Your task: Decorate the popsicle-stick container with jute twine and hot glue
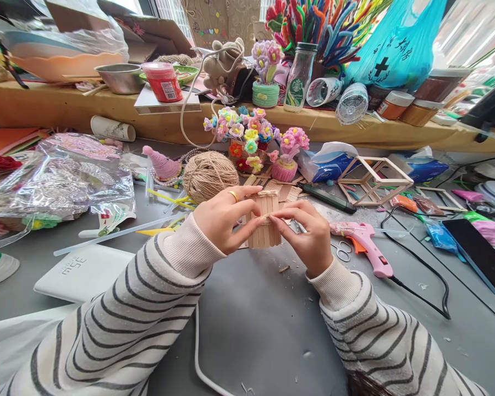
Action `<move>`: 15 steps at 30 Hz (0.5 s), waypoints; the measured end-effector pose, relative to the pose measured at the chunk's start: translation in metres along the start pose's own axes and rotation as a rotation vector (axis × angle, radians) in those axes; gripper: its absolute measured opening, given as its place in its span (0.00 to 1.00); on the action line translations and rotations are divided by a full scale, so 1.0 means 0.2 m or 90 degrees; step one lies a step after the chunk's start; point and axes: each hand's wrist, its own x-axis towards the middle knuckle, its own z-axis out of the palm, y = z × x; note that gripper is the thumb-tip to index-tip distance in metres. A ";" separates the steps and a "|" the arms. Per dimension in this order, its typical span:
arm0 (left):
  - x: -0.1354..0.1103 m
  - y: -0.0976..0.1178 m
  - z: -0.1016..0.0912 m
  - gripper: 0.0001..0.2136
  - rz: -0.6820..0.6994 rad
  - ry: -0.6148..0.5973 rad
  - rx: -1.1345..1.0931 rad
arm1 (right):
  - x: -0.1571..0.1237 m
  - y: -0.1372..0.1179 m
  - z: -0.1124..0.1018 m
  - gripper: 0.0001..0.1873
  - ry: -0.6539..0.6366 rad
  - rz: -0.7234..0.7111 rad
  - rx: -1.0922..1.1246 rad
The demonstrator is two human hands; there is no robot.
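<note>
My left hand (224,215), with a gold ring on one finger, and my right hand (307,234) both grip a small box of upright wooden craft sticks (265,234) above the grey table. Jute twine is wound around the top of the box. Fingers of both hands pinch the twine at the box's front and upper edge. A ball of jute twine (209,174) lies just behind my left hand. A pink glue gun (365,242) and small scissors (343,251) lie right of my right hand.
Pipe-cleaner flower pots (247,137) and a wooden stick cube frame (373,179) stand behind. A crinkled plastic bag (61,181) lies left, a white box (84,272) near left, a phone (480,254) right. A wooden shelf (58,107) holds bowls, jars and bottles.
</note>
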 end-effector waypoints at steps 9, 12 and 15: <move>0.00 -0.03 0.01 0.10 0.027 0.028 0.035 | 0.00 0.01 0.00 0.04 -0.002 0.003 0.016; 0.00 -0.03 0.01 0.09 0.034 0.043 0.034 | 0.00 0.02 -0.01 0.05 -0.008 0.005 0.035; -0.01 -0.03 0.02 0.09 0.035 0.042 0.029 | -0.01 0.02 -0.01 0.05 -0.021 0.023 0.058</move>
